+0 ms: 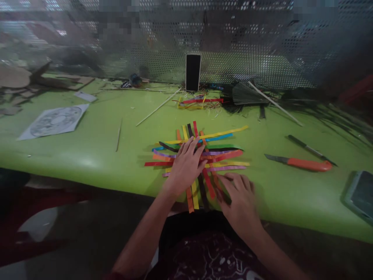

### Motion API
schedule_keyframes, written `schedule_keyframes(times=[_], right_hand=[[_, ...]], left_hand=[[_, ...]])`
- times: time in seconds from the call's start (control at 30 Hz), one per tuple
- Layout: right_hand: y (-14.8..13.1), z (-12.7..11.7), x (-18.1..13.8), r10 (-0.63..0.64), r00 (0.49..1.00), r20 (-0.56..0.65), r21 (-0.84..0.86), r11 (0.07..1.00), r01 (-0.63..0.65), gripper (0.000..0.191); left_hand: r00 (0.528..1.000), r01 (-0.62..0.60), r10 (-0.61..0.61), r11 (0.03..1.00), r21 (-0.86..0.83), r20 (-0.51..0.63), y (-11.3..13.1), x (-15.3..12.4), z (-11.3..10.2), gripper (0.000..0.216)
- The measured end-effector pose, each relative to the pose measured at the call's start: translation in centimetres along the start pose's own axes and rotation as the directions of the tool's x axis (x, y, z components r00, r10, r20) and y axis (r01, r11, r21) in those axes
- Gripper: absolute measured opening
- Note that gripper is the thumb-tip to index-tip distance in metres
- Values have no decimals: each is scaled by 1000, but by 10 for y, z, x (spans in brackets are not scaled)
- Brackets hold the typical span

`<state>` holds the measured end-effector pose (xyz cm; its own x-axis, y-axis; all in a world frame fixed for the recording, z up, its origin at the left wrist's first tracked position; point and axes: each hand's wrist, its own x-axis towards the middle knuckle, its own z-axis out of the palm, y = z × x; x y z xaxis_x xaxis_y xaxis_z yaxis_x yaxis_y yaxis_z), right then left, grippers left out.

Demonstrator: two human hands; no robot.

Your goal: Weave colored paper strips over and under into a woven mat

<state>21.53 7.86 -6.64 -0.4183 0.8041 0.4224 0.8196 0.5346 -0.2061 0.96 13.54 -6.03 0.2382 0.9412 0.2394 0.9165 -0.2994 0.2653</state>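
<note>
Head view: with left hand point(186, 161) spread flat over crossed strips point(229, 156) and right hand point(239, 194) curled beside an orange strip point(215, 179), grip unclear, best to press steadily while straightening.

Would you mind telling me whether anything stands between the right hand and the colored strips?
Nothing visible does: the right hand is at the near ends of the colored strips, and the left hand lies on them.

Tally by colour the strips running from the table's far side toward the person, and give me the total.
Orange strips: 2
Yellow strip: 1
Dark strip: 1
Red strip: 1
Total: 5, counted by the far ends showing beyond the left hand.
</note>
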Motion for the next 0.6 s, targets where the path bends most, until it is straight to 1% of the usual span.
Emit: schedule_keyframes(times=[0.17, 0.33, 0.4, 0.5, 0.6], right_hand=[[-2, 2, 6, -14, 1000, -11, -16, 1000, 14, 26], [-4, 10, 12, -28, 1000, -1, -54, 998, 28, 28], [-5, 13, 12, -14, 1000, -19, -54, 998, 13, 29], [-5, 11, 10, 9, 1000, -30, -19, 1000, -9, 29], [-6, 3, 5, -10, 1000, 9, 15, 1000, 10, 29]], left_hand=[[998, 23, -23, 1000, 6, 52, -3, 2, 3, 48], [999, 11, -11, 1000, -2, 43, -4, 2, 1, 48], [999, 11, -11, 1000, -9, 34, -4, 3, 0, 48], [999, 18, -18, 1000, -8, 27, -4, 2, 0, 48], [999, 20, -20, 1000, -3, 28, -3, 1, 1, 48]])
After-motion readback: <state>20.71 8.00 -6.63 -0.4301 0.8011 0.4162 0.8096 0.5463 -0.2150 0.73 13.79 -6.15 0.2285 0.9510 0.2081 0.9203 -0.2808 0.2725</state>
